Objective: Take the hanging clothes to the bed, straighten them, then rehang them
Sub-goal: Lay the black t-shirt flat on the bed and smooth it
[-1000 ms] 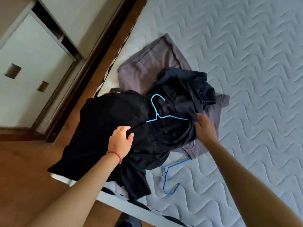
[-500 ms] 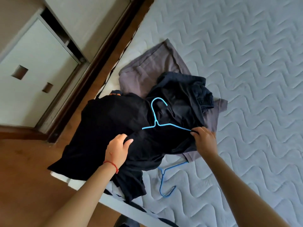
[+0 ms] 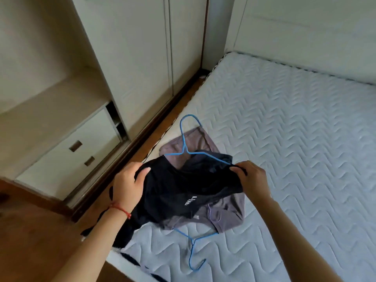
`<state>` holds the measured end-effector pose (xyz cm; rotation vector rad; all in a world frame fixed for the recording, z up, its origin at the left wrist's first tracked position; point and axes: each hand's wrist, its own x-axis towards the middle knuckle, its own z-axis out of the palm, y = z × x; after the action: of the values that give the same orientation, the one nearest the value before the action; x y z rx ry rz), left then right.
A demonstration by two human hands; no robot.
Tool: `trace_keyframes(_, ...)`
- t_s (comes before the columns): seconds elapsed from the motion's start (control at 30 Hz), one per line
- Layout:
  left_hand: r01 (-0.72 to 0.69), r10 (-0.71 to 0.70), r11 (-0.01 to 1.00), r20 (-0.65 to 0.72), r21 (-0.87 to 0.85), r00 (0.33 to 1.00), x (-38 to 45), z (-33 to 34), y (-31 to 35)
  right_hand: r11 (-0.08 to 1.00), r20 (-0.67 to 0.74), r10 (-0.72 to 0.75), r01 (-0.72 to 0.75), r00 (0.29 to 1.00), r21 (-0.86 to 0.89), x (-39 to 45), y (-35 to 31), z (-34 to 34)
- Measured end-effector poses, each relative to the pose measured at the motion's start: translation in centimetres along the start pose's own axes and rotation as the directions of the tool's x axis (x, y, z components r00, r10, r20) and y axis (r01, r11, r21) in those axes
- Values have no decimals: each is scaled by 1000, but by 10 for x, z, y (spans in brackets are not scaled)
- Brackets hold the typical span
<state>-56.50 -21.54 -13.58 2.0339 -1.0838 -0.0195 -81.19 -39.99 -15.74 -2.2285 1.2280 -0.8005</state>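
I see both hands raised over the near left corner of the bed (image 3: 284, 139), holding a black shirt (image 3: 179, 192) between them. The left hand (image 3: 128, 186) has its grip closed on one shoulder of the shirt, fingers curled over the fabric edge. The right hand (image 3: 253, 180) pinches the other shoulder with thumb and fingers closed on the cloth. A blue hanger (image 3: 186, 143) sits inside the neck of the shirt, hook upward and tilted left, one wire arm running toward the right hand. White lettering shows on the shirt front; its lower part droops over the bed edge toward the floor (image 3: 30, 231).

Under the shirt I note a grey garment (image 3: 223, 216) lying crumpled on the bed, and a darker garment (image 3: 209, 161) on top of it, partly hidden. A second hanger (image 3: 193, 247), also blue, lies flat on the mattress just below the grey garment, hook toward me; one arm touches the grey cloth.

To the left stands a wardrobe (image 3: 132, 58) with doors shut and two drawers (image 3: 77, 151) lower down. A red string (image 3: 120, 208) circles the left wrist
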Motion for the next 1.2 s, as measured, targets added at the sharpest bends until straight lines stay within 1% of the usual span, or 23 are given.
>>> trace_keyframes(0.1,-148,147,989,-101,-10,984,26,-39,39,1000,-85,-9,12,996,26,8,-37,-41)
trace_keyframes(0.17,-252,246,968,-171,-13,954,42,-66,63,999,-145,-21,27,989,42,10,-66,-66)
trace_keyframes(0.23,-343,329,939,-227,-23,917,56,-96,84,996,-235,-54,69,970,55,8,-97,-91)
trace_keyframes(0.33,-464,431,885,-294,-49,853,73,-142,110,989,-375,-129,147,918,21,1,-147,-124)
trace_keyframes(0.43,-550,491,831,-353,-84,796,81,-185,130,984,-483,-162,179,860,-11,-16,-196,-153)
trace_keyframes(0.5,-608,535,787,-382,-99,754,82,-212,141,979,-555,-194,200,809,-50,-32,-227,-169)
trace_keyframes(0.57,-657,570,745,-400,-118,718,81,-234,151,975,-606,-213,202,766,-88,-52,-253,-182)
trace_keyframes(0.63,-699,600,698,-405,-154,689,77,-252,162,976,-639,-216,179,738,-124,-73,-275,-195)
trace_keyframes(0.73,-747,649,635,-390,-195,653,67,-267,181,978,-690,-204,108,695,-180,-105,-296,-218)
trace_keyframes(0.87,-774,688,567,-354,-281,633,48,-274,207,976,-782,-185,20,595,-216,-155,-316,-254)
trace_keyframes(0.93,-770,687,545,-348,-333,637,35,-276,219,972,-817,-180,-27,548,-232,-181,-320,-273)
trace_keyframes(1.0,-754,685,533,-328,-383,650,19,-277,231,966,-843,-151,-104,516,-236,-209,-318,-294)
trace_keyframes(1.07,-747,693,520,-307,-414,652,3,-275,244,960,-864,-141,-146,484,-238,-239,-314,-315)
trace_keyframes(1.13,-736,709,509,-267,-447,652,-14,-268,259,955,-883,-132,-181,451,-235,-273,-309,-334)
trace_keyframes(1.2,-727,734,507,-210,-463,646,-34,-259,278,943,-892,-125,-229,434,-243,-308,-303,-354)
